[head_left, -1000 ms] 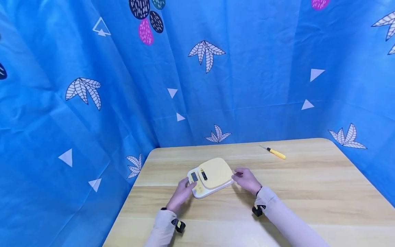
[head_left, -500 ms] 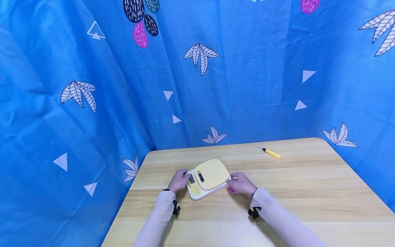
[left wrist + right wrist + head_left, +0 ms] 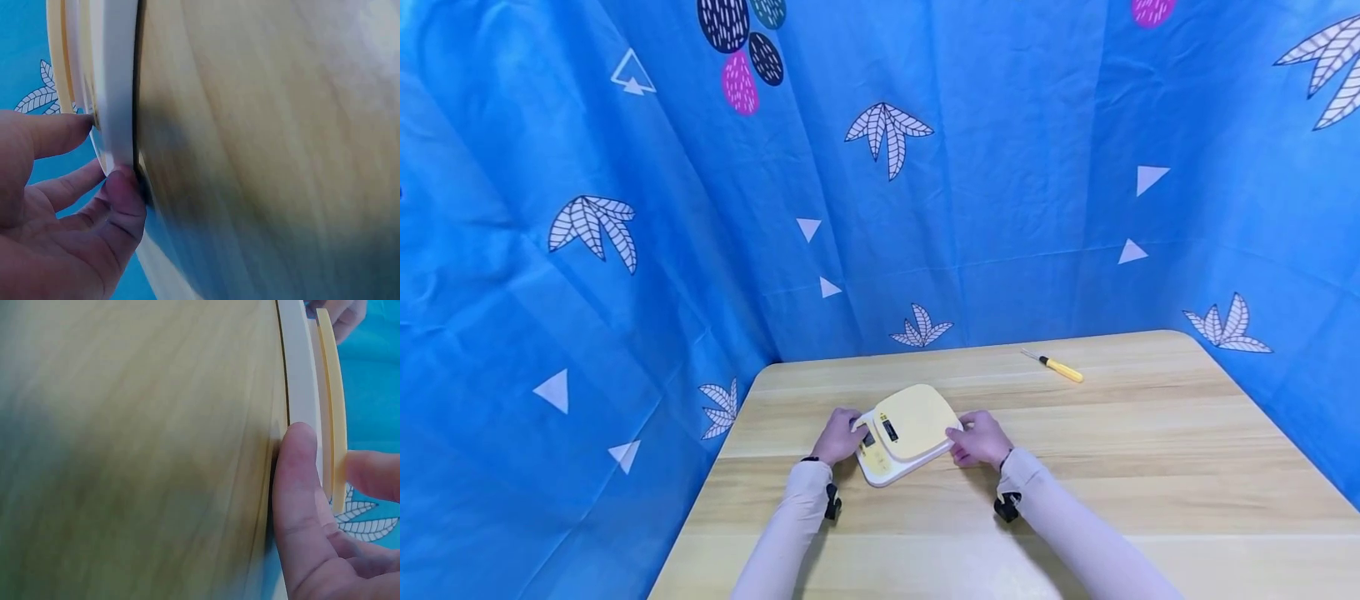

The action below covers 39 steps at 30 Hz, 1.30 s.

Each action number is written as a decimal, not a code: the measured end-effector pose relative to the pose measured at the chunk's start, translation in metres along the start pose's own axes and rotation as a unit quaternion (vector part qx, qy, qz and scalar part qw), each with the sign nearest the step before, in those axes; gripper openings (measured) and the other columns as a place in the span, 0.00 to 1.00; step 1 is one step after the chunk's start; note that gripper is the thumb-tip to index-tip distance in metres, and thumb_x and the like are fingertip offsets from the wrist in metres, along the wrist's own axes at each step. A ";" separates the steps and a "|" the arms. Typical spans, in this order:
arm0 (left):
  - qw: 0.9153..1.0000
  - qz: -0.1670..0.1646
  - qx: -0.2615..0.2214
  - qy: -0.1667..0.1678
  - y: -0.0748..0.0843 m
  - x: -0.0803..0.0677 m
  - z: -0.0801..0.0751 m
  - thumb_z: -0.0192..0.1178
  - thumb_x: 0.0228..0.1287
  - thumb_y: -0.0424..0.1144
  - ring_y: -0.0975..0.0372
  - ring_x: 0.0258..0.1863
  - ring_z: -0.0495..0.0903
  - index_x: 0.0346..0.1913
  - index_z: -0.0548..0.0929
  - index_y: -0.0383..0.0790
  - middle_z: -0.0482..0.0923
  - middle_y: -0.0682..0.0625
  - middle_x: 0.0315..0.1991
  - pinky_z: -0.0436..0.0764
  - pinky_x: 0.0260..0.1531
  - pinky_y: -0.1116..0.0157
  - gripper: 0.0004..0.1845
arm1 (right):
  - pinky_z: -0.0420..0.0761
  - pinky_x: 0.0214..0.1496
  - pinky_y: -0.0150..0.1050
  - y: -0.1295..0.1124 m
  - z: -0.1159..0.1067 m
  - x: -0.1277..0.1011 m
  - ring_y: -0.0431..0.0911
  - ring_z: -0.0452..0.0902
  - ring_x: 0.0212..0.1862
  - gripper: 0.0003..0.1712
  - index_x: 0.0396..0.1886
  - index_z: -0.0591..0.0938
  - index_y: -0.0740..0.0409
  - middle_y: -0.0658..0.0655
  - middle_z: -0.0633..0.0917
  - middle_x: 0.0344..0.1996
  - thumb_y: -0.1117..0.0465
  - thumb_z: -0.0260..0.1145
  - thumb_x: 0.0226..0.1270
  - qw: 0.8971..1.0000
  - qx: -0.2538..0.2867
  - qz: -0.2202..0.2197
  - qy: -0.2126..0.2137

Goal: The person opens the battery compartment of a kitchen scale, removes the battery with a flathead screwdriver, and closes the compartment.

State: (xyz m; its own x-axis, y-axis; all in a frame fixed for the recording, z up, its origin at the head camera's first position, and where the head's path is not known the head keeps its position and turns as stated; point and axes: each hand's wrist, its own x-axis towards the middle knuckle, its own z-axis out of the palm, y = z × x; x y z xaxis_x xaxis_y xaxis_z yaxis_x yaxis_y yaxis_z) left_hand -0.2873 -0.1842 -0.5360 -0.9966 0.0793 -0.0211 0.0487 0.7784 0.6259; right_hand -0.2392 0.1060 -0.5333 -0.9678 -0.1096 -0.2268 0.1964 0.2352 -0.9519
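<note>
Tabletop scale (image 3: 901,432) between both hands.

1. Two bare hands: left grip (image 3: 838,435), right grip (image 3: 979,440).
2. Long pale beige sleeves (image 3: 790,525) on both arms, reaching the wrists, smooth and plain.
3. Thin dark band at the left cuff edge.
4. Small black camera unit (image 3: 831,502) strapped under the left wrist; a matching black one (image 3: 1004,506) under the right.
5. No rings or gloves visible in the wrist views.
</note>
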 end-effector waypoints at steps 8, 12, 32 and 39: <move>1.000 0.017 0.010 -0.021 0.007 -0.017 -0.003 0.65 0.68 0.36 0.49 0.48 0.80 0.52 0.83 0.27 0.78 0.35 0.52 0.83 0.52 0.53 0.16 | 0.92 0.32 0.41 -0.001 -0.009 0.000 0.48 0.86 0.27 0.26 0.66 0.72 0.78 0.68 0.88 0.29 0.65 0.62 0.76 1.000 -0.025 0.006 -0.003; 0.998 0.025 -0.011 -0.050 0.015 -0.029 -0.004 0.65 0.68 0.35 0.55 0.39 0.79 0.50 0.81 0.25 0.80 0.37 0.45 0.83 0.38 0.62 0.15 | 0.92 0.33 0.41 0.000 -0.017 0.001 0.49 0.86 0.29 0.25 0.65 0.72 0.79 0.67 0.88 0.30 0.65 0.61 0.76 0.999 -0.045 0.001 0.006; 0.983 0.037 -0.095 -0.150 0.061 -0.082 0.026 0.70 0.66 0.34 0.64 0.19 0.84 0.34 0.83 0.34 0.85 0.48 0.23 0.85 0.22 0.70 0.07 | 0.90 0.27 0.35 0.008 -0.071 0.017 0.43 0.85 0.24 0.22 0.58 0.80 0.78 0.61 0.88 0.25 0.61 0.57 0.79 0.986 -0.165 -0.032 0.017; 0.977 0.032 -0.123 -0.173 0.073 -0.091 0.038 0.71 0.63 0.31 0.62 0.19 0.86 0.31 0.82 0.33 0.84 0.48 0.22 0.84 0.20 0.72 0.08 | 0.88 0.26 0.34 0.005 -0.076 0.018 0.43 0.84 0.24 0.21 0.59 0.82 0.73 0.59 0.89 0.29 0.60 0.58 0.79 0.978 -0.202 -0.037 0.023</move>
State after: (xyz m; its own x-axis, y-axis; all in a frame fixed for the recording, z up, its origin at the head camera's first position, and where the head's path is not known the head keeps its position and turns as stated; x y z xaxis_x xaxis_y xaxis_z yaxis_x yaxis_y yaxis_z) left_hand -0.1908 -0.1106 -0.5179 -0.9084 0.3608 -0.2115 0.0501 0.5958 0.8015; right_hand -0.2676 0.1788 -0.5265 -0.9849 -0.1001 -0.1412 0.0552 0.5918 -0.8042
